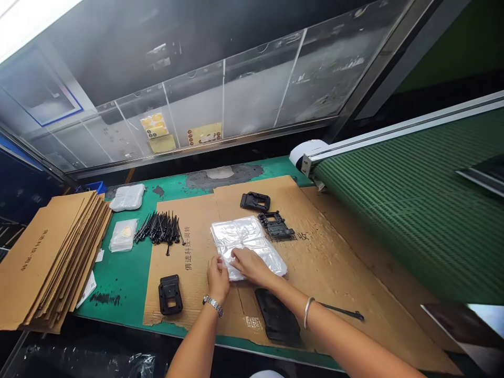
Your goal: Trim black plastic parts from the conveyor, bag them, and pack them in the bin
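The left hand (217,279) and right hand (250,265) pinch their fingers narrowly on a flat, clear plastic bag (252,241) at its near edge — its long axis slants rightward.

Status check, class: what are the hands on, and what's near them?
Left hand, right hand on clear plastic bag. Black plastic plate below right forearm.

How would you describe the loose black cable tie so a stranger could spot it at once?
A flattened brown cardboard sheet covers much of the green workbench. Beside the person's right forearm, on that sheet, lies a single black cable tie, alone, unlike the heap of ties at far left.
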Motion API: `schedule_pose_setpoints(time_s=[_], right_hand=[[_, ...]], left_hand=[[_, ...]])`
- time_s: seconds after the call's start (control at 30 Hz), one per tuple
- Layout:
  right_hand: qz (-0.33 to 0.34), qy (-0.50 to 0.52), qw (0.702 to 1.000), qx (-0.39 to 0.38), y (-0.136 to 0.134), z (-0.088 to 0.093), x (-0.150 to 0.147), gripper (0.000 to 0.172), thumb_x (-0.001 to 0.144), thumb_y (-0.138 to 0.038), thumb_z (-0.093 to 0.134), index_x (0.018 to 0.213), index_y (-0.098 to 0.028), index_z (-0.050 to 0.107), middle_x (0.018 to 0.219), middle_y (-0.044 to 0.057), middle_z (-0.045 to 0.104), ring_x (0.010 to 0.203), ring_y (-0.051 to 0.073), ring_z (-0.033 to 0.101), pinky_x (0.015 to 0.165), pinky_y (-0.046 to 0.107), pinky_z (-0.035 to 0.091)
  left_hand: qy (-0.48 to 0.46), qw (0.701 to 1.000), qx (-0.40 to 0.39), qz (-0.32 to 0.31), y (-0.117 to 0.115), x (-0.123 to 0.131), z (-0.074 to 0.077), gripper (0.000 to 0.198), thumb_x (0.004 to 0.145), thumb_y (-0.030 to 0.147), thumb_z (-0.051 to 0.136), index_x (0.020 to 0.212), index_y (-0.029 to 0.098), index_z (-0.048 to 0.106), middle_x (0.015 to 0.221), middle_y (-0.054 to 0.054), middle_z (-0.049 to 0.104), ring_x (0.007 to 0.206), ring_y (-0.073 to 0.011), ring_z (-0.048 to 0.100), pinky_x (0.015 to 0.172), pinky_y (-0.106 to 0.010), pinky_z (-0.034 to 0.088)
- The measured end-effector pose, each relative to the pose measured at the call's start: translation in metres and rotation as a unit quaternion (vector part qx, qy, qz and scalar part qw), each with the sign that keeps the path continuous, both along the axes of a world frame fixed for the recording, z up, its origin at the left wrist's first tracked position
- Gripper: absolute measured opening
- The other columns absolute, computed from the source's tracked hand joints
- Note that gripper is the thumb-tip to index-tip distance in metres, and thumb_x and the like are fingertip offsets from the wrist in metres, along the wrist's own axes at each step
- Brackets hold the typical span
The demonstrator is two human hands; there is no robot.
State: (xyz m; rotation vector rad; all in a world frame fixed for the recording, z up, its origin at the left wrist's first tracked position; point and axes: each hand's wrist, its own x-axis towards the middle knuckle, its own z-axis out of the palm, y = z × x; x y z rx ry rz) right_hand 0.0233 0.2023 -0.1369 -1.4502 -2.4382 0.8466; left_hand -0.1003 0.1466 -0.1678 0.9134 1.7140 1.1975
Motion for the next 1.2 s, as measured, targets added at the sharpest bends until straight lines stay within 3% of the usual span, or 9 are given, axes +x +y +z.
schedule_pose_setpoints(time_s=[0.1,0.23,0.43,0.5,0.6,0.77,0.97,1.1,1.2], right_hand=[[-0.008,0.027,1.0,-0.001,-0.007,-0.002,-0.003,0.008,0.071,-0.014,0.055,0.078,-0.017,0.058,0.087,0.01,0.059,0.089,0.024,0.05,0.076,0.032,0.033],[-0.039,0.091,0.995,-0.032,-0.002,-0.005,-0.002,0.015,0.075,-0.014,0.043,0.068,-0.017,0.055,0.076,0.008,0.058,0.081,0.022,0.05,0.075,0.034,0.034],[-0.046,0.246,0.959,-0.133,0.019,0.019,0.005,0.026,0.079,-0.038,0.039,0.064,-0.018,0.047,0.062,0.001,0.053,0.063,0.015,0.05,0.064,0.03,0.041],[-0.041,0.296,0.939,-0.17,0.02,0.034,0.006,0.034,0.077,-0.05,0.041,0.066,-0.018,0.047,0.061,-0.001,0.052,0.06,0.013,0.05,0.06,0.028,0.043],[-0.062,0.349,0.911,-0.209,0.01,0.053,0.009,0.046,0.074,-0.062,0.039,0.074,-0.018,0.049,0.065,0.0,0.051,0.06,0.012,0.049,0.052,0.025,0.043],[-0.07,0.377,0.879,-0.284,-0.022,0.07,0.025,0.05,0.065,-0.064,0.053,0.076,-0.016,0.052,0.071,0.003,0.055,0.061,0.012,0.05,0.045,0.022,0.04],[-0.083,0.38,0.862,-0.326,-0.052,0.072,0.045,0.046,0.062,-0.061,0.058,0.058,-0.016,0.046,0.052,-0.004,0.049,0.045,0.006,0.04,0.043,0.02,0.029],[-0.108,0.384,0.86,-0.319,-0.064,0.071,0.05,0.049,0.061,-0.064,0.057,0.054,-0.019,0.039,0.041,-0.01,0.035,0.037,0.003,0.027,0.039,0.02,0.017],[-0.104,0.396,0.852,-0.326,-0.073,0.075,0.054,0.053,0.059,-0.068,0.056,0.054,-0.019,0.039,0.042,-0.009,0.037,0.038,0.004,0.029,0.039,0.02,0.019]], left_hand=[[0.039,0.999,-0.006,-0.025,0.007,-0.003,-0.008,0.03,0.069,0.01,0.047,0.097,0.013,0.056,0.081,-0.005,0.058,0.067,-0.0135,0.054,0.07,-0.027,0.044],[0.089,0.994,0.011,-0.056,0.005,-0.007,-0.007,0.031,0.073,0.015,0.043,0.103,0.011,0.053,0.088,-0.01,0.06,0.076,-0.0169,0.057,0.074,-0.031,0.045],[0.152,0.975,0.109,-0.118,0.009,-0.01,0.027,0.059,0.067,0.019,0.057,0.124,0.016,0.041,0.132,-0.012,0.042,0.124,-0.0224,0.032,0.103,-0.037,0.023],[0.156,0.962,0.137,-0.175,0.014,-0.01,0.043,0.058,0.067,0.021,0.059,0.123,0.019,0.043,0.125,-0.01,0.05,0.117,-0.0225,0.04,0.102,-0.04,0.023],[0.14,0.952,0.141,-0.233,0.02,-0.012,0.065,0.034,0.07,0.026,0.058,0.103,0.018,0.058,0.087,-0.005,0.063,0.086,-0.0191,0.055,0.09,-0.039,0.034],[0.12,0.955,0.137,-0.235,0.015,-0.017,0.089,0.018,0.074,0.028,0.053,0.085,0.017,0.062,0.064,0.001,0.053,0.064,-0.0127,0.048,0.065,-0.026,0.038],[0.076,0.955,0.096,-0.271,-0.002,-0.022,0.096,0.021,0.07,0.034,0.059,0.077,0.015,0.064,0.052,0.005,0.042,0.051,-0.0084,0.034,0.051,-0.023,0.029],[0.031,0.955,0.075,-0.286,-0.012,-0.015,0.095,0.031,0.07,0.043,0.058,0.072,0.013,0.062,0.059,0.002,0.049,0.055,-0.0087,0.039,0.053,-0.023,0.031],[0.013,0.956,0.066,-0.285,-0.017,-0.01,0.096,0.037,0.069,0.05,0.056,0.066,0.013,0.059,0.056,0.003,0.046,0.052,-0.0077,0.036,0.051,-0.023,0.031]])
